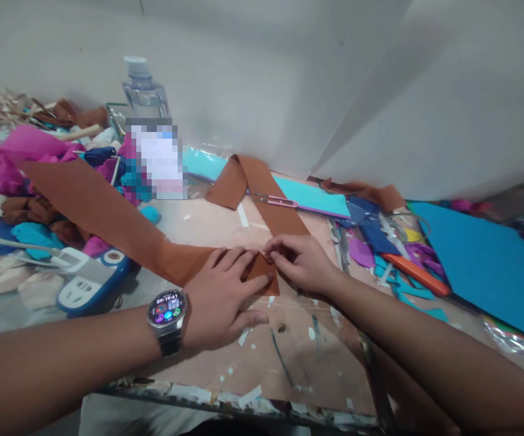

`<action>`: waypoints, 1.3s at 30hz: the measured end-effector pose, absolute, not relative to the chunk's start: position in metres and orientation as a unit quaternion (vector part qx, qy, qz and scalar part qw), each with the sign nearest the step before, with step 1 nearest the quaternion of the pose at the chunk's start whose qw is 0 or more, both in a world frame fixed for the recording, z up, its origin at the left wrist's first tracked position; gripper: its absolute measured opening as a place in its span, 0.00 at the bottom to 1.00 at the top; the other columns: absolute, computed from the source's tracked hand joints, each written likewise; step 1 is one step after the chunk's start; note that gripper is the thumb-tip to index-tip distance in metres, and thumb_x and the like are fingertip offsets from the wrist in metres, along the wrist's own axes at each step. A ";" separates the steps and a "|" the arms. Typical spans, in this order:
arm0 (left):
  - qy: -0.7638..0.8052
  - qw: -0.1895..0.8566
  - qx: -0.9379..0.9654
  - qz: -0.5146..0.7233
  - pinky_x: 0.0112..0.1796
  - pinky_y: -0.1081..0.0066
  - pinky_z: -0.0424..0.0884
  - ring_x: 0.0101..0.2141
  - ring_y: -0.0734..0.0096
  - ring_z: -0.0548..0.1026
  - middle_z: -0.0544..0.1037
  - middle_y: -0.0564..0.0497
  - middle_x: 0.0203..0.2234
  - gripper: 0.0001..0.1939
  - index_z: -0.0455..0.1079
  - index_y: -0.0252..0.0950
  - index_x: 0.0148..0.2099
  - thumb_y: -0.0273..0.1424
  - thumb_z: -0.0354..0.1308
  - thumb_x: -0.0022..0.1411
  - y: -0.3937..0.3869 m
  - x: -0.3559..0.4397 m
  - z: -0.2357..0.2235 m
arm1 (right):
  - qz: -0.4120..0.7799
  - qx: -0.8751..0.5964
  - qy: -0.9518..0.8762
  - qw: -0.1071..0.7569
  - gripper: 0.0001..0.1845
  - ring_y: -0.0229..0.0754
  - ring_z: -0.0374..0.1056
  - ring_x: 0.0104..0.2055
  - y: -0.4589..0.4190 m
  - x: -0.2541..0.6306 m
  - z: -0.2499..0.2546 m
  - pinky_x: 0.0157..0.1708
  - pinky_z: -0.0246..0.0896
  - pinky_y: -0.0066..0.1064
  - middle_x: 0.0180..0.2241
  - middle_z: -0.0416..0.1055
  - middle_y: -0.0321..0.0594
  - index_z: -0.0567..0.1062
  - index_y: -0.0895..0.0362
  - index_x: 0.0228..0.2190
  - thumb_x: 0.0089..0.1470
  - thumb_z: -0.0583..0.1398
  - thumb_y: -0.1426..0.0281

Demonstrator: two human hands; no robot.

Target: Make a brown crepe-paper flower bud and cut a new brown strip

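A long brown paper strip (102,209) runs across the worktable (262,357) from the far left to the middle, then bends back toward the wall. My left hand (225,290), with a watch on its wrist, lies flat with fingers stretched out, pressing the folded part of the strip down. My right hand (298,260) pinches the strip's fold right beside the left fingertips.
A clear plastic bottle (146,97) stands at the back. Crumpled pink, blue and brown paper (25,181) is piled at the left beside a white and blue power strip (84,281). Scissors (273,200) lie on a turquoise sheet; a large blue sheet (484,260) lies right.
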State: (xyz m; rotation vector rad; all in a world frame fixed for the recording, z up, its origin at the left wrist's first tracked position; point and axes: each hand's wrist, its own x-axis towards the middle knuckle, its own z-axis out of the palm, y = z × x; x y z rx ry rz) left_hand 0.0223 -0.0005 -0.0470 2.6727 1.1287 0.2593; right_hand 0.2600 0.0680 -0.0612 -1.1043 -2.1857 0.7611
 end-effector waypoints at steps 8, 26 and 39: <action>0.384 0.114 0.912 0.090 0.66 0.32 0.52 0.71 0.32 0.57 0.61 0.30 0.71 0.37 0.66 0.42 0.71 0.59 0.46 0.72 0.001 0.022 -0.050 | 0.233 -0.367 -0.849 0.299 0.07 0.42 0.74 0.37 0.069 0.261 -0.058 0.39 0.69 0.33 0.35 0.79 0.40 0.82 0.54 0.38 0.57 0.65 0.75; 0.381 0.122 0.912 0.092 0.65 0.30 0.50 0.71 0.33 0.58 0.61 0.31 0.71 0.37 0.65 0.47 0.72 0.60 0.46 0.71 -0.001 0.023 -0.049 | 0.225 -0.323 -0.872 0.292 0.02 0.45 0.73 0.44 0.073 0.259 -0.058 0.47 0.68 0.39 0.38 0.82 0.40 0.81 0.53 0.36 0.60 0.69 0.72; 0.373 0.121 0.914 0.101 0.65 0.32 0.52 0.71 0.33 0.57 0.62 0.32 0.71 0.37 0.67 0.43 0.70 0.60 0.47 0.71 -0.004 0.024 -0.049 | 0.224 -0.342 -0.867 0.284 0.04 0.45 0.72 0.42 0.074 0.258 -0.060 0.44 0.67 0.38 0.37 0.81 0.40 0.81 0.54 0.36 0.58 0.71 0.70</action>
